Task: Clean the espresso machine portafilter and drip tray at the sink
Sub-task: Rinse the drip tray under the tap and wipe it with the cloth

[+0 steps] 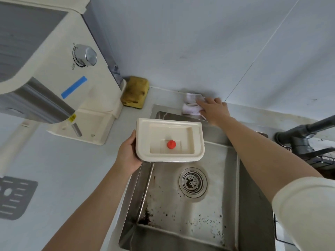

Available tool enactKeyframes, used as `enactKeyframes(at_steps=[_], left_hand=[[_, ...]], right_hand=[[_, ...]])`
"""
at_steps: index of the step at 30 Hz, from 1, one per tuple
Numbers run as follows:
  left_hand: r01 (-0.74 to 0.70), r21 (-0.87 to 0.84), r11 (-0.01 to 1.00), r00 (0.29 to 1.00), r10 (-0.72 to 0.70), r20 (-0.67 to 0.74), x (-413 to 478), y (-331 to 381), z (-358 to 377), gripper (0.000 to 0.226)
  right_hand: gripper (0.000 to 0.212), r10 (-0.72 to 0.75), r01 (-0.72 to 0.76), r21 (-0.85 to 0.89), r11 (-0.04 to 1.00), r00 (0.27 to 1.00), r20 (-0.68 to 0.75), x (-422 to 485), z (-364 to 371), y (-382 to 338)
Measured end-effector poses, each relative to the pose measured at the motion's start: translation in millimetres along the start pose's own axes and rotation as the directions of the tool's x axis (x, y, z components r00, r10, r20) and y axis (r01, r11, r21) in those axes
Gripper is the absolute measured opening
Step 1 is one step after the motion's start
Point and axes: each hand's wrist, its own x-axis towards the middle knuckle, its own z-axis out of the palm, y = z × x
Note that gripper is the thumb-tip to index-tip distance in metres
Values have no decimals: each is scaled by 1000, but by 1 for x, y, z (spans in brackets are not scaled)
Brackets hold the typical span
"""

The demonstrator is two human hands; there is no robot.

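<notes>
Left grip (126,153) clamps your drip tray (170,140), red float (171,144) inside, above the speck-strewn sink (230,178); right grip (214,110) pinches a white cloth (192,104) on the tabletop (76,169).

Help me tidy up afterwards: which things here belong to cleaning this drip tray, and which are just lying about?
In the job: drip tray, held by the left hand; cloth, gripped by the right hand; sink; faucet.
Lying about: sponge; dark grate on the counter; espresso machine.
</notes>
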Motion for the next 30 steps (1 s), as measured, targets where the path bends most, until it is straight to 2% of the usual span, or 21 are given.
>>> enactKeyframes(at_steps=[2, 5, 8, 10, 13, 16, 19, 23, 26, 30], left_hand=[[0, -8, 1000, 1000, 0, -4, -2, 0, 1, 43], [-4, 5, 1000, 1000, 4, -7, -5, -1, 1, 36], [-2, 3, 1000, 1000, 2, 0, -9, -3, 4, 35], [3, 2, 1000, 1000, -4, 6, -12, -5, 6, 35], [6, 16, 1000, 1000, -6, 17, -18, -8, 12, 35], [17, 31, 999, 1000, -18, 14, -25, -12, 25, 35], [21, 25, 999, 1000, -22, 16, -34, -18, 41, 35], [30, 5, 1000, 997, -30, 64, -45, -26, 61, 35], [-2, -29, 1000, 995, 4, 98, -50, -29, 68, 30], [-28, -19, 999, 985, 31, 171, -57, -24, 72, 32]], right_hand=[[39, 13, -13, 46, 999, 1000, -16, 0, -2, 0], [39, 78, -79, 229, 970, 997, 10, -1, -6, 0], [40, 121, -127, 463, 877, 992, 43, -11, -18, -1], [35, 145, -125, 628, 768, 989, 20, -24, -30, -5], [28, 161, -43, 805, 592, 985, -66, -55, -49, -15], [38, 100, 95, 847, 523, 980, -172, -88, -67, -35], [42, 25, 193, 802, 565, 968, -251, -111, -81, -62], [48, -53, 214, 607, 765, 961, -272, -131, -80, -95], [49, -113, 211, 399, 892, 960, -255, -145, -73, -113], [49, -76, 161, 319, 934, 961, -265, -159, -70, -127]])
